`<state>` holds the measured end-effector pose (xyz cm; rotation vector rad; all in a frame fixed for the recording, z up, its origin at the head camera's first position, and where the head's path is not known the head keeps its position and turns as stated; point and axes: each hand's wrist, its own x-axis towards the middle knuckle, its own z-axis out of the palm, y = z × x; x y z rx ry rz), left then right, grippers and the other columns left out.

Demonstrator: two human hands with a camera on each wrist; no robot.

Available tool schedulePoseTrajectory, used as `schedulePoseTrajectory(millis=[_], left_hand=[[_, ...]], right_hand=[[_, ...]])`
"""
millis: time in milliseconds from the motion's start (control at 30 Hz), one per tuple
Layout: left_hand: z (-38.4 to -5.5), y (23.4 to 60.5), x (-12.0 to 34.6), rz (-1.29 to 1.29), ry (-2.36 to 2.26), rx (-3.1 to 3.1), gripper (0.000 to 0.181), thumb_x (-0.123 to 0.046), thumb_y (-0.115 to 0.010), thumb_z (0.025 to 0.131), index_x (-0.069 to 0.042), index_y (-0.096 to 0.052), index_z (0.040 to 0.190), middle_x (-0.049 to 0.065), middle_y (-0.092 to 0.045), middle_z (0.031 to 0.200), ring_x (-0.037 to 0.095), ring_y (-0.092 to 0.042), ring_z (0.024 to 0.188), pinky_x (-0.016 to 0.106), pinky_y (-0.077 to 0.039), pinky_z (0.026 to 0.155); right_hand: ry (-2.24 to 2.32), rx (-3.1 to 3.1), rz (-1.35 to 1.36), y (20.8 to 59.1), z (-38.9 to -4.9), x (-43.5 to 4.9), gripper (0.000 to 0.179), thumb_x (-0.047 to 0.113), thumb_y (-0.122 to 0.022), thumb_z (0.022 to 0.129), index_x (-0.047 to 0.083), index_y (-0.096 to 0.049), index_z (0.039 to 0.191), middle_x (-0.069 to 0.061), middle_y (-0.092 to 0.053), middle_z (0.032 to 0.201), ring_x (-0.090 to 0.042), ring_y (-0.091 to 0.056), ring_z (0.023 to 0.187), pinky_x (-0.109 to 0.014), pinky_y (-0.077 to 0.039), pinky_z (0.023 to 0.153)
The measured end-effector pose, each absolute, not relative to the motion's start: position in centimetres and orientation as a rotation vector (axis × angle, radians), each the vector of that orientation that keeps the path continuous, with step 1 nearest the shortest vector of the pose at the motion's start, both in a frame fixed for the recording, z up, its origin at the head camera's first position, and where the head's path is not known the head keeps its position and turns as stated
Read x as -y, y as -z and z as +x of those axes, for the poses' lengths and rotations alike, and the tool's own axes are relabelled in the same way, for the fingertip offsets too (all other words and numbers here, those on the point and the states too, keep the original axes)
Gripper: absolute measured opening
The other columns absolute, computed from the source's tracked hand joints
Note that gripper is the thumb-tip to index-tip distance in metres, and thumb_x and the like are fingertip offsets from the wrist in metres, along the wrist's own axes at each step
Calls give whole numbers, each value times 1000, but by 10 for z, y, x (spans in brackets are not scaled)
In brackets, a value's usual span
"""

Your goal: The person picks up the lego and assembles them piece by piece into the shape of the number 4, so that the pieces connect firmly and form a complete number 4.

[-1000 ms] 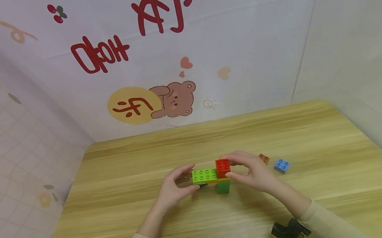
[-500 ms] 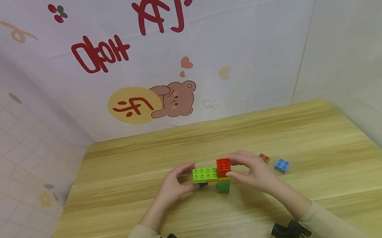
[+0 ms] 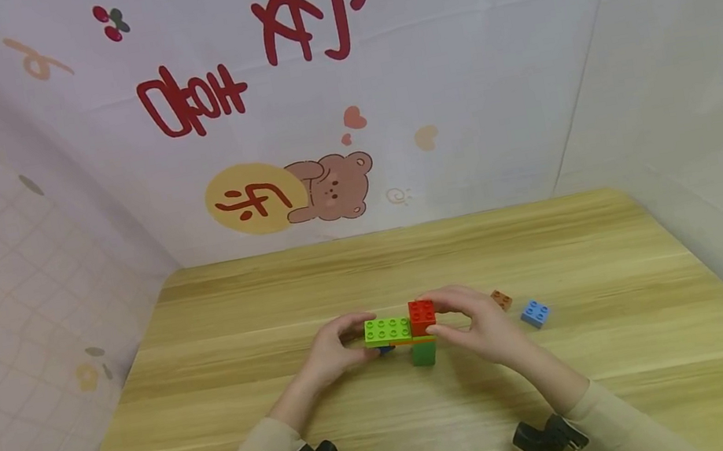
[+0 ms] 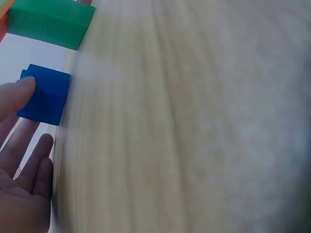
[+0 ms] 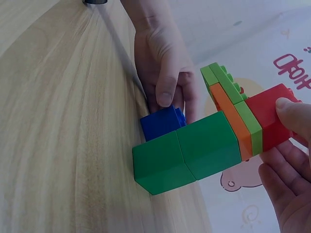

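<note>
My right hand (image 3: pixel 486 324) pinches a red toy brick (image 3: pixel 423 319) between thumb and fingers. That brick tops a stack: below it are lime green pieces (image 3: pixel 386 331), an orange layer (image 5: pixel 232 119) and two green bricks (image 5: pixel 184 150) forming a post at the table. The lime and orange pieces reach leftward past the post. Beneath this overhang, a dark blue brick (image 4: pixel 48 97) stands low at the tabletop. My left hand (image 3: pixel 331 354) holds it, thumb on its near side and fingers behind. From above, the overhang hides most of the blue brick.
On the wooden table (image 3: pixel 398 443), to the right of my right hand, lie a light blue brick (image 3: pixel 535 314) and a brown brick (image 3: pixel 501 300). A printed cloth wall (image 3: pixel 464 65) rises behind the table's back edge.
My left hand has shifted slightly right, and its thumb and fingers have drawn closer around the blue brick. The right hand stays on the red brick, almost still.
</note>
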<state>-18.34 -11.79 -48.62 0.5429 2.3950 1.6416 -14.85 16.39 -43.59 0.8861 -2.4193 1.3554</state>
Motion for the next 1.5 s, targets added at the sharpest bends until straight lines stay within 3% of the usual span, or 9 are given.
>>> schedulePoseTrajectory(millis=[167, 400, 767, 1000, 1233, 1500], left_hand=[[-183, 487, 118, 568, -1651, -2398, 52, 0, -82, 76, -10, -68, 125, 5, -70, 114, 24, -59, 114, 49, -40, 105], [-183, 488, 114, 589, -1623, -2415, 61, -8, -88, 74, -12, -65, 131, 3, -65, 126, 24, -56, 121, 48, -40, 106], [-183, 489, 116, 573, -1620, -2449, 42, -6, -84, 77, -15, -73, 117, -2, -68, 120, 22, -57, 120, 48, -38, 108], [-182, 486, 123, 585, -1673, -2394, 42, -3, -80, 79, -10, -71, 120, 4, -69, 119, 23, -61, 113, 47, -44, 103], [-180, 485, 128, 571, -1820, -2251, 40, 4, -73, 84, 5, -65, 123, 20, -66, 119, 31, -64, 105, 33, -54, 90], [-175, 469, 134, 471, -1867, -2296, 40, -1, -72, 88, 3, -64, 126, 22, -63, 121, 35, -62, 110, 32, -53, 92]], right_hand=[[-1353, 2406, 891, 436, -148, -163, 41, 9, -78, 86, 9, -67, 125, -3, -67, 117, -20, -65, 103, -39, -56, 87], [-1343, 2416, 889, 435, -147, -163, 40, 9, -77, 87, 10, -67, 125, -3, -67, 118, -20, -64, 104, -40, -56, 87], [-1349, 2434, 880, 434, -148, -163, 40, 10, -78, 87, 10, -67, 125, -2, -67, 118, -19, -64, 104, -40, -56, 88], [-1333, 2443, 871, 433, -148, -164, 41, 10, -79, 86, 11, -67, 125, -1, -67, 119, -18, -64, 104, -40, -56, 88], [-1343, 2450, 865, 432, -147, -164, 41, 11, -79, 86, 11, -67, 125, -1, -66, 120, -19, -64, 104, -41, -56, 88], [-1353, 2441, 886, 432, -148, -165, 41, 10, -77, 87, 10, -67, 127, -2, -66, 120, -20, -63, 105, -45, -56, 87]])
